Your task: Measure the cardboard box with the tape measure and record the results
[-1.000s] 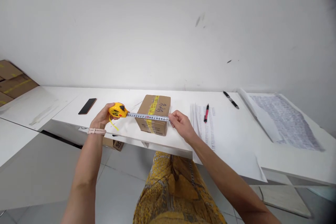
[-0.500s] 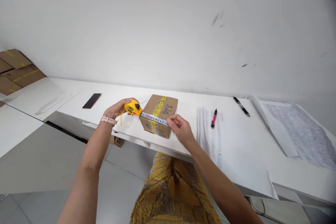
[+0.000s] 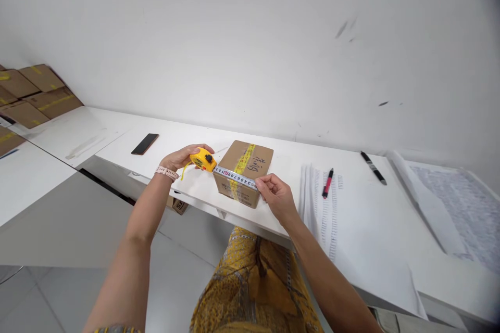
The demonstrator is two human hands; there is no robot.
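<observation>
A small cardboard box with yellow tape and handwriting on top stands near the front edge of the white table. My left hand grips a yellow tape measure just left of the box. Its white blade runs along the box's near top edge. My right hand pinches the blade's end at the box's right front corner.
A black phone lies at the left of the table. Printed sheets with a red pen lie right of the box, a black pen and more paper further right. Cardboard boxes are stacked far left.
The tape measure has moved in toward the box and the extended blade is shorter. My right hand has come to the box's right front corner. The camera view has shifted.
</observation>
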